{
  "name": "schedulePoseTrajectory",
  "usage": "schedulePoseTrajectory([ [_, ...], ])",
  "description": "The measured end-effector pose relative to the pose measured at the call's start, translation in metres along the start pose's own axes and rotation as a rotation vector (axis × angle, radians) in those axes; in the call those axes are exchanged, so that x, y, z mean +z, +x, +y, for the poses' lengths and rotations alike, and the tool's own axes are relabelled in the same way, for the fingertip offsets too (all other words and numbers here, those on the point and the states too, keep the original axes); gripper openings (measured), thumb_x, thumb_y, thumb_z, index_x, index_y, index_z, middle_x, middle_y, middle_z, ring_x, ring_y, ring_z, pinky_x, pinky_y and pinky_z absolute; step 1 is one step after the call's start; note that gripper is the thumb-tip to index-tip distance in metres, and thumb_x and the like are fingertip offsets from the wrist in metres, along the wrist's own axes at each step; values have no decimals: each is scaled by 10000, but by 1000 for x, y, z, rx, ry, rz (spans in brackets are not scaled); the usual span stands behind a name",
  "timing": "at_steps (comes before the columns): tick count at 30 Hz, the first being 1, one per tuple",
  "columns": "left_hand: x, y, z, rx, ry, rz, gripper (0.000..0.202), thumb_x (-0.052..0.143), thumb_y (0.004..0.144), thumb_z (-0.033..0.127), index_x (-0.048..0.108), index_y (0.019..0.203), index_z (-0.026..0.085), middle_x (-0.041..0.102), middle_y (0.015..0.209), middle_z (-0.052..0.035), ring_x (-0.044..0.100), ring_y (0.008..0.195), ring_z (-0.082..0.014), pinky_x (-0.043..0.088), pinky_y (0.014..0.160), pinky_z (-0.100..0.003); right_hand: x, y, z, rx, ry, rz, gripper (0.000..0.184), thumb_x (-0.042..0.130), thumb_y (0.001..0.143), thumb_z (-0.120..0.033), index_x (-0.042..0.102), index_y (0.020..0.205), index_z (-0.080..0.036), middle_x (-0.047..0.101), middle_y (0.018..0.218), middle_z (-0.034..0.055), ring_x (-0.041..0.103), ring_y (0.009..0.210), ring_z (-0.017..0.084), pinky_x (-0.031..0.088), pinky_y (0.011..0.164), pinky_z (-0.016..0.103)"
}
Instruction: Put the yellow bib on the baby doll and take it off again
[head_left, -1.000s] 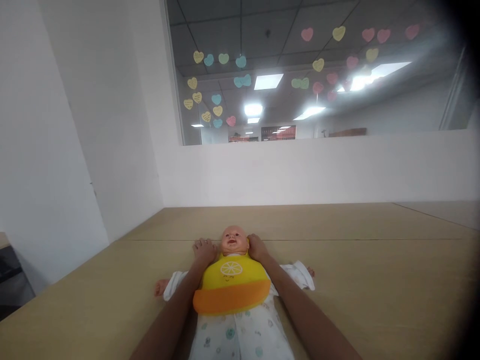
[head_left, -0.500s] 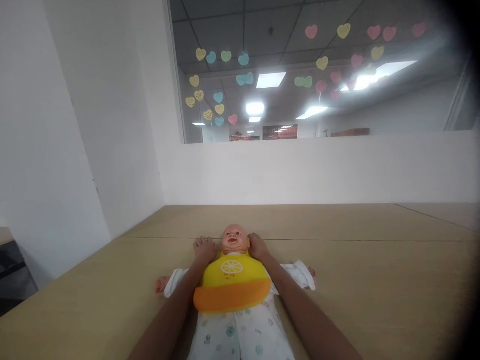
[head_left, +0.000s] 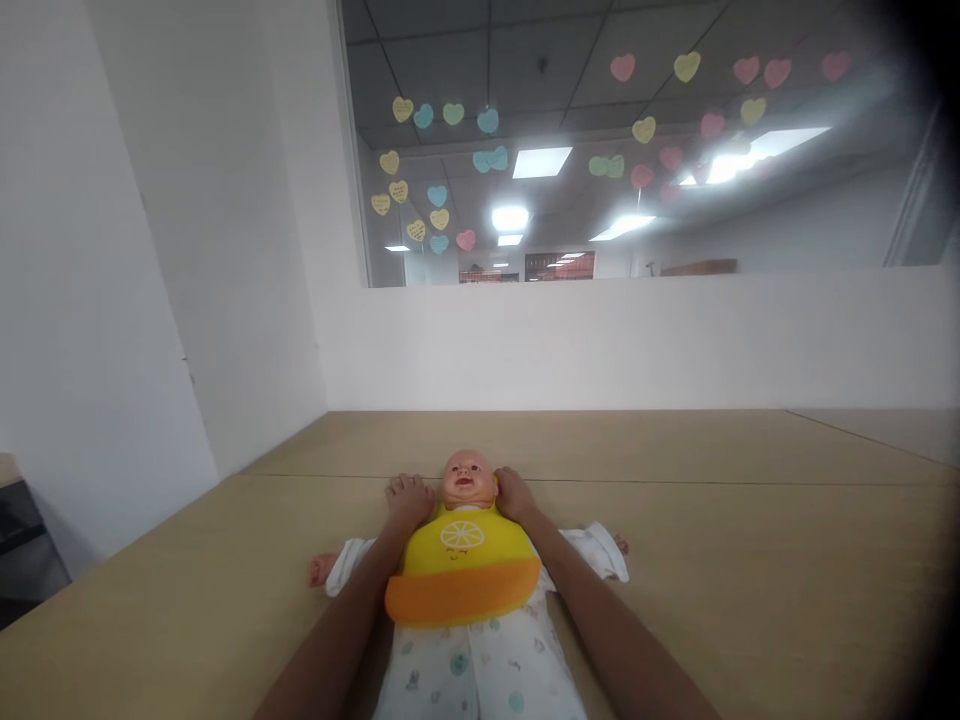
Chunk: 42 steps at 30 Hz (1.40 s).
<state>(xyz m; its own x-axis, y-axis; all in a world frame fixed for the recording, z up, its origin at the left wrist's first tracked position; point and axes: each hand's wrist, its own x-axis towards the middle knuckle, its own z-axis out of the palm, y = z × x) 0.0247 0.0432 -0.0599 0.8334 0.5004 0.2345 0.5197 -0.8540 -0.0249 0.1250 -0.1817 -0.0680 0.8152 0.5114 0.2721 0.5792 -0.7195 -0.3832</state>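
A baby doll (head_left: pixel 468 470) lies on its back, its head toward the far wall, dressed in white patterned clothes (head_left: pixel 487 665). Over its chest spreads a yellow bib (head_left: pixel 461 545) with a citrus slice design and an orange pocket (head_left: pixel 463 593) along the bottom. My left hand (head_left: pixel 409 500) rests beside the doll's head on the left, fingers spread on the table. On the other side of the head, my right hand (head_left: pixel 515 494) has its fingers curled in at the neck, closed on the bib's yellow strap. The part behind the neck is hidden.
The light wooden table (head_left: pixel 750 560) runs to a white wall (head_left: pixel 600 340) at the back and left. Above is a window (head_left: pixel 637 230) with heart-shaped paper notes. A dark shelf (head_left: pixel 30 540) stands past the table's left edge.
Almost nothing differs. The view has shifted very slightly, while both hands, the doll and the bib keep their places.
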Motion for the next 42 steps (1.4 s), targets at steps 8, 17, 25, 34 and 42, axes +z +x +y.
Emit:
schedulePoseTrajectory([
  [8, -1, 0, 0, -8, -3, 2, 523, 346, 1011, 347, 631, 1353, 73, 566, 1467, -281, 495, 1370, -406, 327, 1093, -493, 2, 1, 2, -12, 12, 6, 217, 534, 981, -134, 698, 1121, -110, 702, 1204, 145, 622, 1137, 231, 388, 843, 281],
  [17, -2, -2, 0, 2, 3, 20, 510, 349, 1009, 340, 642, 1329, 72, 576, 1443, -281, 497, 1358, -415, 334, 1086, -498, 0, -1, 0, -11, 13, 15, 206, 546, 964, -107, 696, 1106, -110, 708, 1194, 151, 621, 1120, 233, 382, 840, 280],
  [25, -2, -1, 1, -7, 11, 3, 510, 345, 1020, 342, 633, 1346, 76, 569, 1454, -280, 496, 1356, -403, 330, 1083, -494, 0, 0, 1, -12, 5, 10, 210, 542, 967, -113, 696, 1109, -114, 704, 1190, 147, 620, 1123, 225, 384, 839, 275],
  [34, -1, 0, 1, -3, 4, 6, 521, 337, 1019, 334, 620, 1361, 61, 550, 1472, -295, 481, 1386, -424, 327, 1095, -504, 2, 1, 1, -1, 4, 8, 211, 545, 971, -122, 701, 1113, -120, 703, 1187, 146, 622, 1124, 228, 384, 837, 277],
  [42, -2, -3, 0, 3, 10, 22, 508, 331, 1021, 347, 639, 1326, 81, 575, 1430, -286, 496, 1360, -423, 354, 1066, -498, 0, -1, 1, -27, 4, 26, 158, 614, 969, -200, 696, 1076, -118, 704, 1168, 145, 626, 1076, 233, 377, 807, 288],
])
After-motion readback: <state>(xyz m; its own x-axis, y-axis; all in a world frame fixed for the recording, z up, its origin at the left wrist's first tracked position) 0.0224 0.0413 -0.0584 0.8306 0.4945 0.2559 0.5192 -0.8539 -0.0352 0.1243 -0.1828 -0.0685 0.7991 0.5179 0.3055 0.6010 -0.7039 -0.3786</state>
